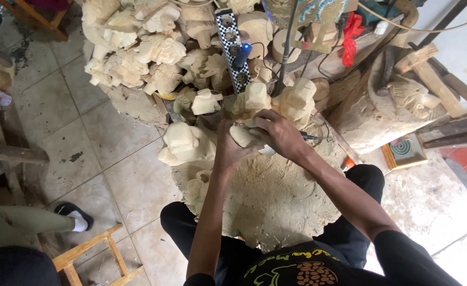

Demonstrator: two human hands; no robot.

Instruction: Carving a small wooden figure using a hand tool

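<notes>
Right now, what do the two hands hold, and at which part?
Both hands close on one small pale carved wooden piece: left hand at its lower left side, right hand over its top. Whether the right hand also holds a tool cannot be told.

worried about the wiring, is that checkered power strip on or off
On, it seems: a blue light glows on the checkered power strip, at a dark plug seated in it.
</notes>
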